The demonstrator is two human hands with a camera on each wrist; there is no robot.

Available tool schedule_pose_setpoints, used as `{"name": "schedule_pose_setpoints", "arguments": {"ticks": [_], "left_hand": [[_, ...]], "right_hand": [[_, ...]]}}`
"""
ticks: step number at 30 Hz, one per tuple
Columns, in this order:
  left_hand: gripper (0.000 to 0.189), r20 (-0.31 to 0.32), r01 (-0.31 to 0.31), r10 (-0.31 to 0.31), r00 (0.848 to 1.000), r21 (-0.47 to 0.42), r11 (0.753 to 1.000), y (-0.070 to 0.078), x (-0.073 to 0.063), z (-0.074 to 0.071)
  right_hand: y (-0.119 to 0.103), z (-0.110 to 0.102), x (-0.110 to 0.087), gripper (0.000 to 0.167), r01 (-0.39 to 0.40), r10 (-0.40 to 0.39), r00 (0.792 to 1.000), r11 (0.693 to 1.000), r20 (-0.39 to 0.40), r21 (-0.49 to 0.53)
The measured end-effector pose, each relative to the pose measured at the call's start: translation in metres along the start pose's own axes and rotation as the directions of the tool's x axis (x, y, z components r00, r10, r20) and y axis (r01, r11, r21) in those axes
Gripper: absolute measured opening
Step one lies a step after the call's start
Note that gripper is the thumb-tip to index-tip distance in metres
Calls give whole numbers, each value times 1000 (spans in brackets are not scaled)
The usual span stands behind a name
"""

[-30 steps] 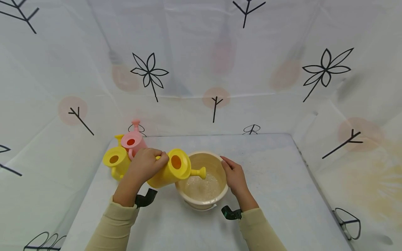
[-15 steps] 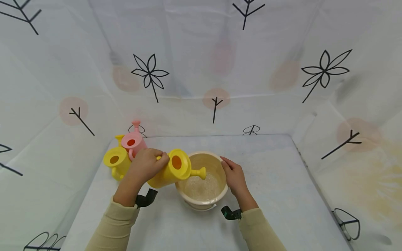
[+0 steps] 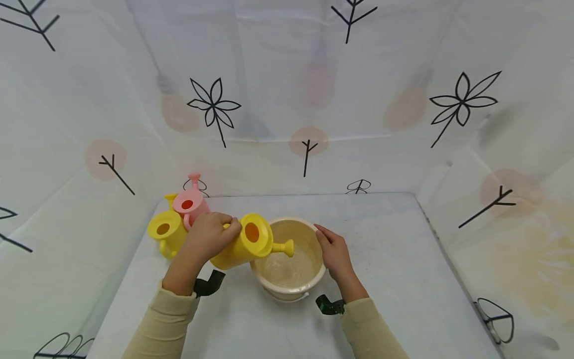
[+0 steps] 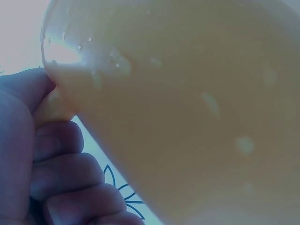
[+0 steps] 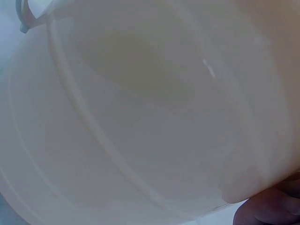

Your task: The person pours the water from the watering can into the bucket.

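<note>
My left hand (image 3: 211, 234) grips the handle of a yellow watering can (image 3: 239, 247), tilted to the right with its spout over a cream bucket (image 3: 287, 289). In the left wrist view, curled fingers (image 4: 70, 176) wrap the handle beside the can's body (image 4: 178, 108), which has wet spots on it. Shallow water (image 3: 289, 269) shows in the bucket. My right hand (image 3: 336, 252) pinches the bucket's right rim. The right wrist view is mostly filled by the bucket's outer wall (image 5: 126, 117), with fingertips (image 5: 267, 208) at the lower right.
Behind my left hand stand a pink watering can (image 3: 191, 202) and another yellow watering can (image 3: 168, 232), close together at the table's left back corner. The white table (image 3: 381, 279) meets a patterned cloth backdrop (image 3: 269, 99) at its far edge.
Ripples and bubbles on the water in the bucket have grown fainter. Both hands, the tilted can and the bucket keep their places.
</note>
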State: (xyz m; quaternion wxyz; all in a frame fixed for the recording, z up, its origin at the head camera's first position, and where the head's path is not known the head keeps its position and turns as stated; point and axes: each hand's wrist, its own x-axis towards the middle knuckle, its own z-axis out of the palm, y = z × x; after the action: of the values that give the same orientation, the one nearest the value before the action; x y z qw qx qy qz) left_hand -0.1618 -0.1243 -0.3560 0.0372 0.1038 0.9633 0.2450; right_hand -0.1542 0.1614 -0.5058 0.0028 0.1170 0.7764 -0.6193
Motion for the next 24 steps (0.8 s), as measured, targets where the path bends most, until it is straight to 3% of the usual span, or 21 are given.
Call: {"name": "schedule_pose_setpoints", "arguments": {"ticks": [24], "left_hand": [[38,12,3,-3,1000,18,1000,2,1,-1]], "right_hand": [[0,0,1,37,-11,11,1000,1000,0,6]]}}
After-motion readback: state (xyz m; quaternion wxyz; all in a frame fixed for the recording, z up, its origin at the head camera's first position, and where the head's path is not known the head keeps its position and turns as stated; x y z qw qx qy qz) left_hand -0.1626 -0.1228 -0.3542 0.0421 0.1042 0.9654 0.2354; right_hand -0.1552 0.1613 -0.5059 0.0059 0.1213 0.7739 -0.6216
